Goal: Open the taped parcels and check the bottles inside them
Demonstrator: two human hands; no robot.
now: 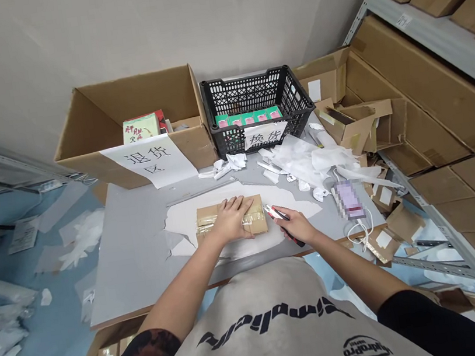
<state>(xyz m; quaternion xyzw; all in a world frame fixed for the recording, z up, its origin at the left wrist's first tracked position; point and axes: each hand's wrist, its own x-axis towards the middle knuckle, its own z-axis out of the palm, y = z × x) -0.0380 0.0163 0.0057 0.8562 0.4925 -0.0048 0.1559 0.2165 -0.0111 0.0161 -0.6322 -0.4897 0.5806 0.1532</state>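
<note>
A small cardboard box (207, 213) wrapped with clear tape lies on a pale, torn-edged patch of the grey table (135, 239). My left hand (233, 218) spans its top, fingers spread toward the far edge and thumb at the near side, gripping it. Just to the right of the box, my right hand (297, 225) is closed around a red and black utility knife (288, 232). Its silvery front end points at the box's right end, close to it; whether it touches I cannot tell.
Behind stand a large open carton (71, 157) and a black plastic crate (303, 98) with green boxes. Crumpled white wrapping (301, 160) covers the back right, near a phone (349, 199) on a white cable. Shelving with cartons (433, 97) rises at right; scraps litter the floor.
</note>
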